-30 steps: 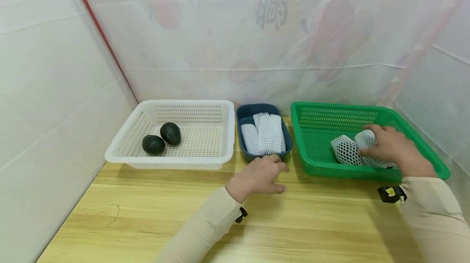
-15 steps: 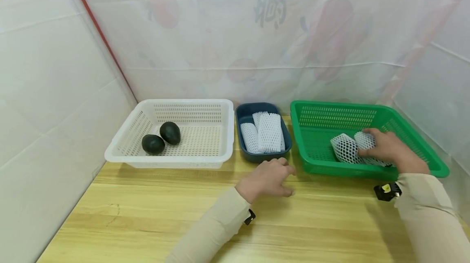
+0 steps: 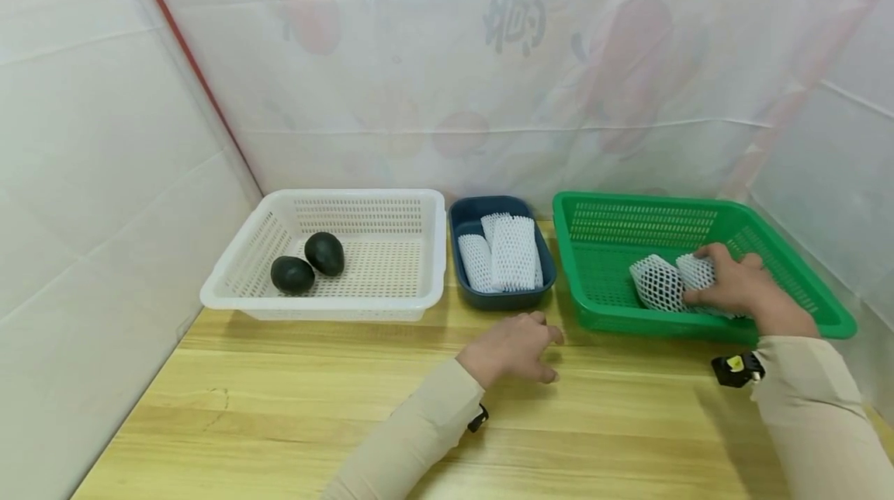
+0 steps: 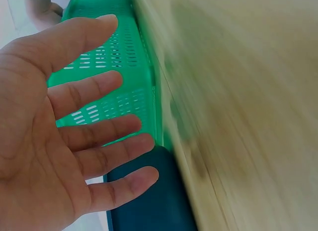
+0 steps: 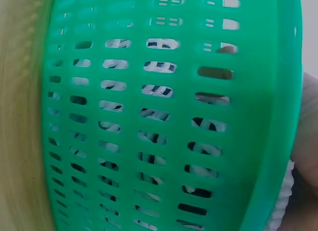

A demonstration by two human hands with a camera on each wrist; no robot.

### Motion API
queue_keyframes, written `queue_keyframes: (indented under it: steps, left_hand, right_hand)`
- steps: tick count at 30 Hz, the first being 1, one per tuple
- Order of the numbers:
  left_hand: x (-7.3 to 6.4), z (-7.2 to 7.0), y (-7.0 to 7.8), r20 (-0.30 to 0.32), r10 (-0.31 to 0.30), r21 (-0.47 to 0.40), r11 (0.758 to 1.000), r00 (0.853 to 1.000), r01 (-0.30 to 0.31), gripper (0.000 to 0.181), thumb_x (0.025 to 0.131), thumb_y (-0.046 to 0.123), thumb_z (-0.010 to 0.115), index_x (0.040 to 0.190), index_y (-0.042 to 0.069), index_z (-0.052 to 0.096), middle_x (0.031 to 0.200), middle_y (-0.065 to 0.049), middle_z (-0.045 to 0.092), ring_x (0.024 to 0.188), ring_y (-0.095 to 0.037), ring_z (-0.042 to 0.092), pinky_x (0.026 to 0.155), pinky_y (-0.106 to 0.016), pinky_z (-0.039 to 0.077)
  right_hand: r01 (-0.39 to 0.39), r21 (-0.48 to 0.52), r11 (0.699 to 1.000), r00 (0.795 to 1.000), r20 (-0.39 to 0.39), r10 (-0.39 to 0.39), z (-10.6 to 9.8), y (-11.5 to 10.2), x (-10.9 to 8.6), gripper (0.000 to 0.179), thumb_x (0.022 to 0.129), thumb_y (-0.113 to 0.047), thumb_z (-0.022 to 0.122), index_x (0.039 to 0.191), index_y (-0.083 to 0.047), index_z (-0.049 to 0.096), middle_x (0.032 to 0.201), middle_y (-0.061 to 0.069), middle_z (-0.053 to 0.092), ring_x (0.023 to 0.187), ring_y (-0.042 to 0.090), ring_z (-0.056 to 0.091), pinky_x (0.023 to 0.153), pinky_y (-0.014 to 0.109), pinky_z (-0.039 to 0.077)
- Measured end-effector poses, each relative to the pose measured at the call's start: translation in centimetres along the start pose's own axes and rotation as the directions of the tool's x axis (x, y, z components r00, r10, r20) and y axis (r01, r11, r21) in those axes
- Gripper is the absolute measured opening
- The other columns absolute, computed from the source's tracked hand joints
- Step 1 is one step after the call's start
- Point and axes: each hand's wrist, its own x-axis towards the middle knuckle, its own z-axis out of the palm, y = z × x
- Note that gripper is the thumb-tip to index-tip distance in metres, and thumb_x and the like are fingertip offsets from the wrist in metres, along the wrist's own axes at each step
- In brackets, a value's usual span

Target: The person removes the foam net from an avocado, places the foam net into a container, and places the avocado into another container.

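Note:
In the head view my right hand (image 3: 740, 289) reaches into the green basket (image 3: 615, 320), its fingers and thumb around an avocado in a white foam net (image 3: 695, 271). A second foam-netted avocado (image 3: 658, 282), dark through the mesh, lies just left of it. The basket wall (image 5: 253, 112) covers most of the right wrist view, with part of the hand (image 5: 310, 126) and white netting (image 5: 282, 201) at the right edge. My left hand (image 3: 513, 348), fingers spread and holding nothing, hovers over the table before the dark blue tray (image 3: 503, 300); its palm (image 4: 44, 136) shows in the left wrist view.
Several white foam nets (image 3: 513, 251) lie in the blue tray between the baskets. Two bare dark avocados (image 3: 324, 254) (image 3: 292, 275) sit in the white basket (image 3: 328, 303) at left. A pale sheet (image 3: 419, 81) hangs behind the wooden table (image 3: 279, 399).
My left hand has drawn slightly right and toward me, away from the blue tray. The right hand has shifted a little left, staying at the netted avocado.

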Motion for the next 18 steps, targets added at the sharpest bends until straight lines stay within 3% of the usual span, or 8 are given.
queue_keyframes:
  steps: [9,13,18]
  left_hand:
    - [-0.3,-0.3,-0.2,-0.028,0.012,-0.003,1.000,1.000,-0.012,0.047,0.078,0.042,0.072,0.120,0.022,0.063,0.109,0.007,0.055,0.097,-0.007,0.051,0.079,-0.019,0.042]
    - [-0.6,-1.7,-0.1,-0.065,0.023,0.005,1.000,0.998,-0.022,0.049,0.079,0.042,0.071,0.122,0.021,0.062,0.107,0.005,0.055,0.096,-0.009,0.052,0.076,-0.020,0.044]
    - [-1.1,-3.7,0.0,-0.110,0.053,0.037,0.998,0.993,-0.049,0.048,0.080,0.040,0.072,0.122,0.019,0.062,0.102,0.004,0.054,0.091,-0.008,0.053,0.074,-0.019,0.044]
  right_hand:
    - [0.045,-0.030,0.999,0.999,-0.003,-0.045,-0.3,-0.2,0.1,0.081,0.080,-0.035,0.069,0.133,0.009,0.024,0.114,0.045,0.027,0.098,0.057,0.029,0.066,0.061,0.037]
    - [0.076,-0.048,0.996,0.996,-0.038,-0.078,-1.1,-0.5,-0.1,0.084,0.080,-0.034,0.071,0.133,0.012,0.025,0.114,0.043,0.035,0.099,0.056,0.034,0.068,0.060,0.039]
    - [0.093,-0.038,0.995,0.994,-0.061,-0.095,-2.6,-1.5,-0.6,0.092,0.081,-0.040,0.070,0.136,0.014,0.019,0.121,0.045,0.028,0.105,0.059,0.030,0.073,0.064,0.035]
